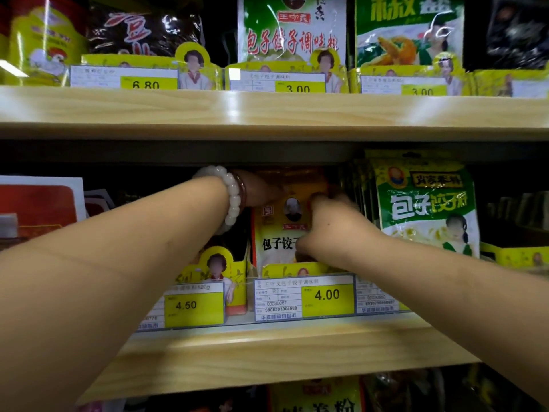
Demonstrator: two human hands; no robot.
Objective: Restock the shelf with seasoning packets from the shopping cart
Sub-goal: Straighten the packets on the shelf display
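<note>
Both arms reach into the middle shelf [267,349], and the seasoning packet [277,233] stands upright between the hands, in the slot right behind the 4.00 price tag [304,295]. The packet is yellow at the top and white lower down, with black characters on its front. The left hand [255,188] sits at about 10 o'clock from the packet, up by its top left corner and reaching behind it into the dark of the shelf; its fingers are hidden, so I cannot tell whether it grips anything. A white bead bracelet [233,197] circles that wrist. The right hand [329,224] lies at 3 o'clock from the packet, over its right half, with fingers curled against the packet's front and right edge, apparently pinching it; motion blur softens the fingertips. At 3 o'clock beyond the right hand stands a row of green packets [427,203], just beside the yellow one. At 8 o'clock from the packet is a 4.50 price tag [193,304]. The upper shelf [267,111] carries more packets and tags
</note>
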